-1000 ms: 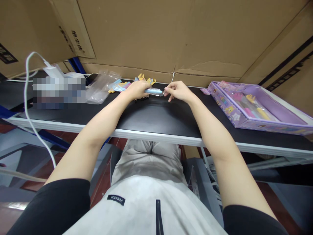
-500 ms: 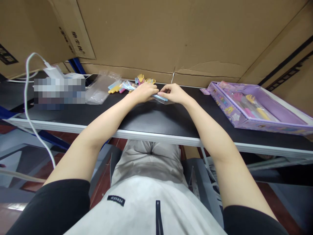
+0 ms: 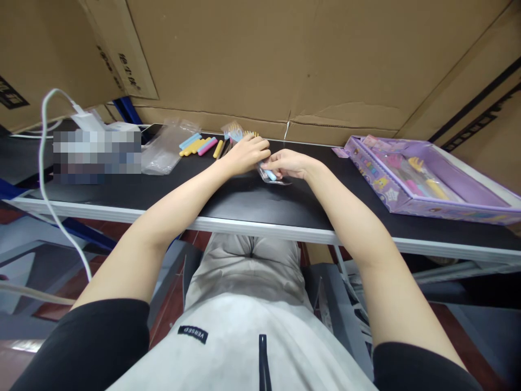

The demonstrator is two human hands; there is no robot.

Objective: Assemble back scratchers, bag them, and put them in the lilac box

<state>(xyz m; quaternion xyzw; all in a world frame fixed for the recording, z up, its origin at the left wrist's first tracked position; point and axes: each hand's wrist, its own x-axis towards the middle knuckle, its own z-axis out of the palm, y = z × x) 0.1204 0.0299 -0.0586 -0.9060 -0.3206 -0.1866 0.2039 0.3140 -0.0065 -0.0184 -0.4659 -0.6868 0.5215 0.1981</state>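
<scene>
Both my hands meet at the far middle of a black table (image 3: pixel 252 201). My left hand (image 3: pixel 246 153) is closed on the upper end of a small clear plastic bag (image 3: pixel 272 176) with a light blue stick toy inside. My right hand (image 3: pixel 287 163) is closed on the same bag from the right, fingers curled around it. The bag's lower end rests on the table. Behind my left hand lie several coloured hand-shaped stick toys (image 3: pixel 201 145) in blue, yellow and pink.
A pile of clear plastic bags (image 3: pixel 165 146) lies left of the sticks. A white charger with a cable (image 3: pixel 83 117) stands at the far left. A purple toy box (image 3: pixel 423 176) lies open at the right. Cardboard boxes (image 3: pixel 285 60) wall the back.
Both hands have drawn toward me and a little right with the blue stick, which now points down inside the clear bag. The loose sticks behind my left hand are uncovered.
</scene>
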